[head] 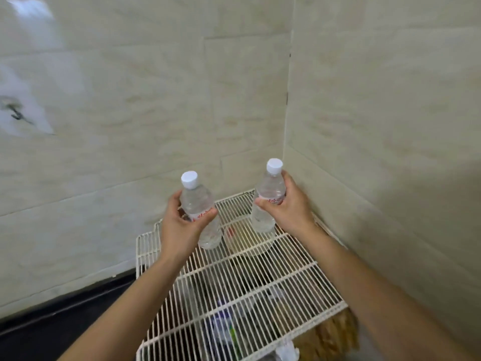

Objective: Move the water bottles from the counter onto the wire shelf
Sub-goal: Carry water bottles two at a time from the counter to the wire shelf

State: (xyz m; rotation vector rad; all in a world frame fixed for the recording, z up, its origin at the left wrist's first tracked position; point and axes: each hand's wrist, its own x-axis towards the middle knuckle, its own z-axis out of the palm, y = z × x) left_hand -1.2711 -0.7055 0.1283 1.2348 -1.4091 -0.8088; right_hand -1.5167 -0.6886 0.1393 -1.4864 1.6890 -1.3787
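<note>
Two clear water bottles with white caps and red-printed labels are over the white wire shelf point(273, 280) in the tiled corner. My left hand point(182, 225) grips the left bottle point(200, 212) around its middle; its base is at the shelf's back left, tilted slightly. My right hand point(286, 207) grips the right bottle point(268, 196) around its label, near the shelf's back right. Whether either base touches the wires is unclear.
Beige tiled walls point(377, 126) close in behind and to the right of the shelf. Under the wire top lie blurred items, among them a round pale container point(247, 241) and a brown basket-like thing point(330, 334). A dark counter point(52, 327) runs along the lower left.
</note>
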